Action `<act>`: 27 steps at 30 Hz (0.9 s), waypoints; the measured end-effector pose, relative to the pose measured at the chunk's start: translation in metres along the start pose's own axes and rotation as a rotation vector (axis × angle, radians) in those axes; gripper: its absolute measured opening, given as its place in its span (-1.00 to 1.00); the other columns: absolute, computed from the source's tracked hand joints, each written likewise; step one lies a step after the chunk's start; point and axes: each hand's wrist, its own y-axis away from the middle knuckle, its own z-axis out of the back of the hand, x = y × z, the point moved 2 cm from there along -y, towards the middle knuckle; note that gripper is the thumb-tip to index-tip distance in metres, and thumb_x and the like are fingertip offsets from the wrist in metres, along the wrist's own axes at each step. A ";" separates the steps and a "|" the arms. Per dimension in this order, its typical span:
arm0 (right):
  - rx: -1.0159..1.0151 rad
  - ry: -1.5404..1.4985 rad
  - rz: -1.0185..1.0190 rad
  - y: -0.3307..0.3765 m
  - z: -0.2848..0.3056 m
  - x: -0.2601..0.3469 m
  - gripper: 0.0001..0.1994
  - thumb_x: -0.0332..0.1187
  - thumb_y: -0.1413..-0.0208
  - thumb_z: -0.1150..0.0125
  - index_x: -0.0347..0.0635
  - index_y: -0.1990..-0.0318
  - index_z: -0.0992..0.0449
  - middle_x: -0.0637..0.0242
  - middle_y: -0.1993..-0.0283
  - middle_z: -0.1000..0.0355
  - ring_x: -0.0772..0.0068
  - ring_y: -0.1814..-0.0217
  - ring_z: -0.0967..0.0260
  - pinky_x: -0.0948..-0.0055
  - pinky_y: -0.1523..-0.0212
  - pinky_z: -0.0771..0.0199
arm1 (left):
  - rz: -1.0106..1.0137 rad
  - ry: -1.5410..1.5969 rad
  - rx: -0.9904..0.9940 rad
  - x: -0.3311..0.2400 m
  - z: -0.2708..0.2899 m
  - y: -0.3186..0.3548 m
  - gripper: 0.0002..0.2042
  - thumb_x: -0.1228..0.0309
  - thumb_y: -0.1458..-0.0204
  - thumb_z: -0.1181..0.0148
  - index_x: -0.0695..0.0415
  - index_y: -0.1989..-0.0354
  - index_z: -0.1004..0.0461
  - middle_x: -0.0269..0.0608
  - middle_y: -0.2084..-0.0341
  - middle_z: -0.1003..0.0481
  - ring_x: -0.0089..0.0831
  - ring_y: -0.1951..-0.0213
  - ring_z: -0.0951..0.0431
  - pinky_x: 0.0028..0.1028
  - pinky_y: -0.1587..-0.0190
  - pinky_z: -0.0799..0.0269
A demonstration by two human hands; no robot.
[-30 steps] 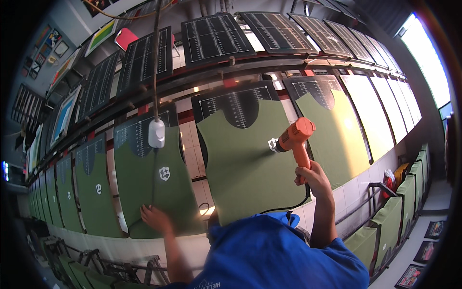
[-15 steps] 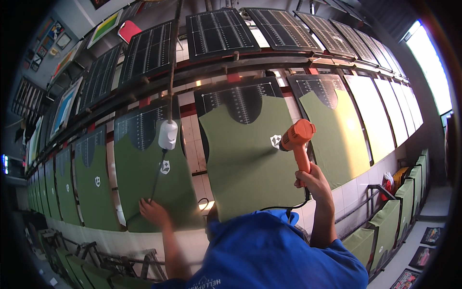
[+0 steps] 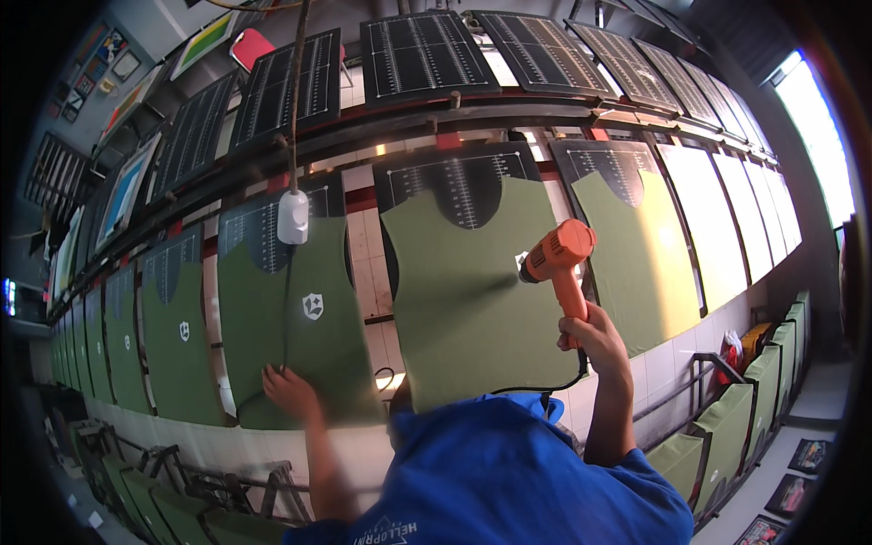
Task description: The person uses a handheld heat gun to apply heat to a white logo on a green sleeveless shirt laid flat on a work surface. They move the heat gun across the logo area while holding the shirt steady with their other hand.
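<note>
My right hand (image 3: 595, 338) is wrapped round the handle of an orange heat gun (image 3: 565, 252). Its dark nozzle points left, close over a white printed badge (image 3: 520, 262) that it partly covers, on a green shirt panel (image 3: 454, 300). Fingers of my left hand (image 3: 292, 395) close on a dark power cord (image 3: 287, 318), low over the neighbouring green panel (image 3: 245, 336). That cord runs up to a white socket (image 3: 293, 218) hanging from above. On the neighbouring panel, a white badge (image 3: 312, 306) shows whole. The heat gun's own black cable (image 3: 568, 386) loops down toward my blue shirt.
Black boards with white ruled markings (image 3: 422, 56) fill a far row behind a dark rail (image 3: 381, 127). More green panels (image 3: 173, 345) lie on boards leftward; pale boards (image 3: 704, 218) stand to the right. Racks with green pieces (image 3: 727, 427) are at lower right.
The hanging socket has swung left and away from me, with its cord. The heat gun's nozzle has shifted slightly left over the badge. My left hand has hardly moved.
</note>
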 end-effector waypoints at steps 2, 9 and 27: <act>-0.012 0.024 0.016 0.000 -0.006 0.002 -0.70 -0.40 -0.07 -0.17 -0.36 0.08 -0.37 0.41 0.43 -0.34 0.55 0.47 -0.40 0.52 0.40 -0.44 | -0.015 -0.003 -0.020 0.000 0.000 0.000 -0.60 0.32 -0.26 0.05 0.34 -0.16 -0.32 0.16 -0.20 -0.30 0.06 -0.21 -0.28 -0.10 -0.25 -0.23; 0.023 0.031 0.037 -0.006 -0.009 0.004 -0.75 -0.40 -0.05 -0.15 -0.38 0.16 -0.38 0.39 0.44 -0.33 0.55 0.46 -0.42 0.50 0.37 -0.48 | -0.006 0.010 -0.018 -0.002 0.002 0.001 -0.61 0.31 -0.27 0.06 0.34 -0.16 -0.32 0.15 -0.20 -0.29 0.06 -0.22 -0.28 -0.10 -0.24 -0.23; 0.009 0.085 0.062 -0.033 -0.013 0.017 -0.73 -0.38 -0.03 -0.17 -0.39 0.17 -0.39 0.37 0.43 -0.35 0.54 0.45 -0.43 0.49 0.35 -0.48 | -0.024 -0.005 -0.016 -0.002 0.002 0.001 -0.61 0.31 -0.27 0.06 0.33 -0.17 -0.32 0.11 -0.22 -0.28 0.02 -0.24 -0.25 -0.11 -0.27 -0.21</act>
